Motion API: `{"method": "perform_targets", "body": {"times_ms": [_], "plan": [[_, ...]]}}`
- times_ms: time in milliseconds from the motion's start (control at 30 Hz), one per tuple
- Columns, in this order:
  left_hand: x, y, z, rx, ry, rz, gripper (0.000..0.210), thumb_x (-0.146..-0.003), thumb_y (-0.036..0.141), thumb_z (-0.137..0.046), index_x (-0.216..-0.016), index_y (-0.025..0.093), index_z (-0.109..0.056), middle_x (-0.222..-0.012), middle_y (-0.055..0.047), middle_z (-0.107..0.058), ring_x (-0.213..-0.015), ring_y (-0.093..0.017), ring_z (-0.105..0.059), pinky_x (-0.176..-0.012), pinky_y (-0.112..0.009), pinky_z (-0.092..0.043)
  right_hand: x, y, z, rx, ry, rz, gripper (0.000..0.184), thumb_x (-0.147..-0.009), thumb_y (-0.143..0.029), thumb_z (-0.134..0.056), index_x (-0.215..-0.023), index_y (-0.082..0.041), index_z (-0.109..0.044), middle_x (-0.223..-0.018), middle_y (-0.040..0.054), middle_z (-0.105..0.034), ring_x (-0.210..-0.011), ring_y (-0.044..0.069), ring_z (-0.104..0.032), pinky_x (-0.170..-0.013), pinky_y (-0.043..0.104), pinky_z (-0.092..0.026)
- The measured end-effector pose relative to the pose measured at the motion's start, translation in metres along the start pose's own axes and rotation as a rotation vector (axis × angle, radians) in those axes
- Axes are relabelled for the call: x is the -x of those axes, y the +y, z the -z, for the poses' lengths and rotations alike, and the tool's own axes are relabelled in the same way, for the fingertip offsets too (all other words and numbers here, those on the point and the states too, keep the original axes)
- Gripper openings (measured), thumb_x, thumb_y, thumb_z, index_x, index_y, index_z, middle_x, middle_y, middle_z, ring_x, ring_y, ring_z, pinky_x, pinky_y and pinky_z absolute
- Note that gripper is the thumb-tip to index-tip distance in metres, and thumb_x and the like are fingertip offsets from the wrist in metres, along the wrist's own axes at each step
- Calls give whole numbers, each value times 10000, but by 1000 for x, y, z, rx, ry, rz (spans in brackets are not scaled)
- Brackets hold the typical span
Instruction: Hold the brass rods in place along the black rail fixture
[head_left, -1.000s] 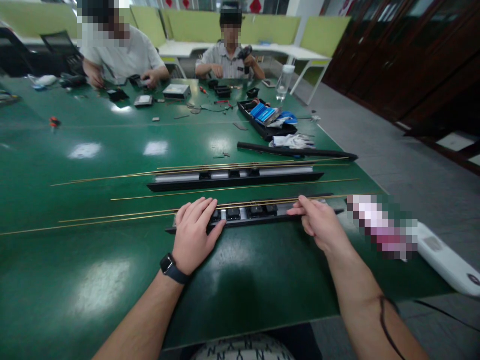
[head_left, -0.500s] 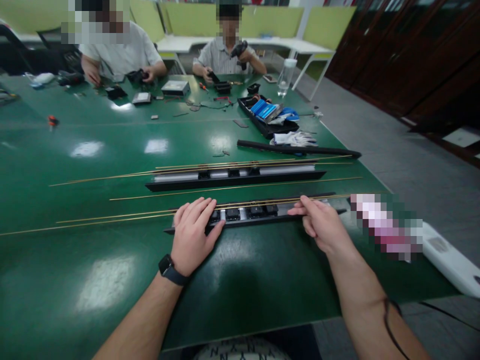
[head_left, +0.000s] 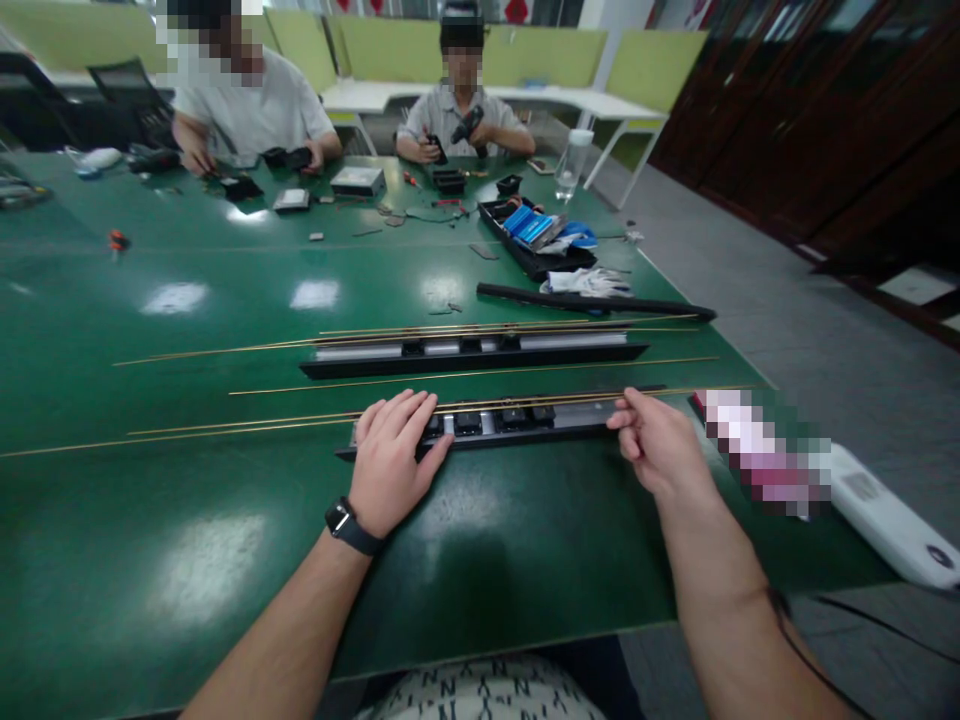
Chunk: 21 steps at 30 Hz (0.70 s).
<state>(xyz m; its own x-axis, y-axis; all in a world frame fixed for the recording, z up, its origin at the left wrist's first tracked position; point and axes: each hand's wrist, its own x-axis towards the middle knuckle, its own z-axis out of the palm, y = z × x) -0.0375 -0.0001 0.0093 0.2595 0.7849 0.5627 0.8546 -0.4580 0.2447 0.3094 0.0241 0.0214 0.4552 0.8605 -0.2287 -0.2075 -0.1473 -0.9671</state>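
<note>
My left hand [head_left: 395,450] lies flat, fingers together and thumb apart, over the left end of the nearer black rail [head_left: 581,415]. Several black square pieces [head_left: 513,416] sit in that rail's silver channel. Long thin gold rods [head_left: 172,431] run lengthwise along it, passing under my left fingers and far out to the left. At the rail's right end, my right hand [head_left: 660,440] pinches a rod between thumb and fingertips, with the other fingers curled. Whether it holds one rod or more is hard to see.
Beyond lies a second black rail [head_left: 472,362] with gold rods over it, plus a black strip [head_left: 592,301], gloves [head_left: 589,283] and a black tray [head_left: 540,262]. A white device [head_left: 889,515] is at right. Two people sit opposite; one holds a power drill [head_left: 469,124].
My right hand has slid slightly right along the rods, off the silver channel to the rail's end. My left hand stays on the rail. The view has shifted slightly.
</note>
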Motion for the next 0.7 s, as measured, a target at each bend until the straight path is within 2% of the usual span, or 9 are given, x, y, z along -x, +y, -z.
{"method": "perform_targets", "body": {"times_ms": [233,500,700], "plan": [[0,0,-1,3,3,3,460,-987,375,-649,-1417,221,-594,-1395,-115,-687,-1370,-299,-587,-1183,-506,-356,0,4,1,58,-96,-43,375,-792,-478,-850,-814,-132,-707,-548,50,-673,-260,56,-398,-250,158,-194],[0,1,1,20,-11,17,474,-984,369,-646,-1435,232,-593,-1405,-117,-683,-1378,-308,-582,-1188,-516,-354,1,-5,5,3,-48,-30,380,-757,-470,-881,-790,-144,-688,-549,33,-663,-273,50,-398,-258,161,-223],[1,1,-1,16,-15,20,488,-981,366,-648,-1446,230,-588,-1414,-119,-678,-1384,-309,-577,-1190,-518,-348,1,-3,5,52,-93,-42,453,-705,-523,-913,-811,-133,-709,-550,35,-664,-273,49,-401,-258,158,-208]]}}
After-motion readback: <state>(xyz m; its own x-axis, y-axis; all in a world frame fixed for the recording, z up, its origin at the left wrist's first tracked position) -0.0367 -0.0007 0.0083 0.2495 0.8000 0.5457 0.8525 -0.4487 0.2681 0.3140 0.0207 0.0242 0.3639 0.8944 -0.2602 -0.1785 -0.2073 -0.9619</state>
